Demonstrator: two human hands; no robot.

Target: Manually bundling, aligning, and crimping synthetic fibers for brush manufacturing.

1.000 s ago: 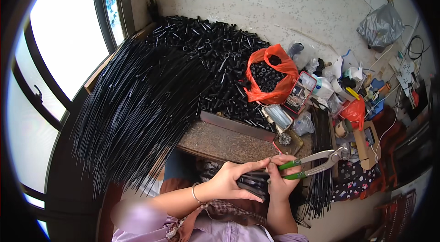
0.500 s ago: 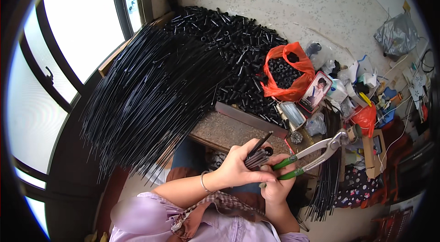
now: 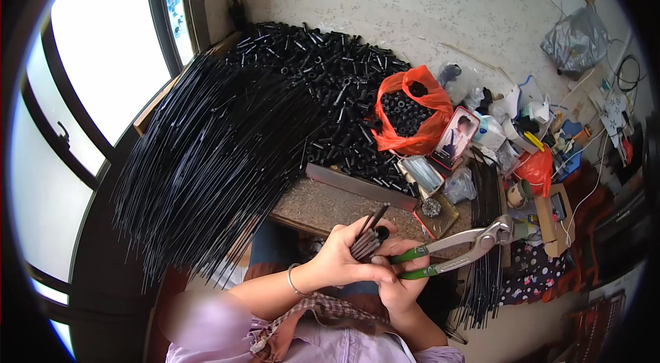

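Note:
In front of my body my left hand (image 3: 342, 256) is closed round a small bundle of grey-black rods (image 3: 366, 243), their ends pointing up and away from me. A short black tubular piece (image 3: 382, 232) with a round open end shows beside them, next to the fingers. My right hand (image 3: 401, 285) grips the green handles of metal pliers (image 3: 471, 243), whose jaws point right. The handles are slightly apart, and nothing shows between the jaws. Both hands are close together, with the left thumb overlapping the right hand.
Long thin black rods (image 3: 206, 157) cover the bench's left. Behind them are heaped short black tubular parts (image 3: 330, 74). An orange-red bag (image 3: 416, 136) holds black rings. Right of it lie a phone (image 3: 456, 136), small boxes and clutter. A metal strip (image 3: 357, 186) edges the wooden bench (image 3: 309, 208).
The whole view has shifted, so the bench appears farther left and slightly lower. The pliers' jaws have tipped a little toward me. Both hands keep their hold.

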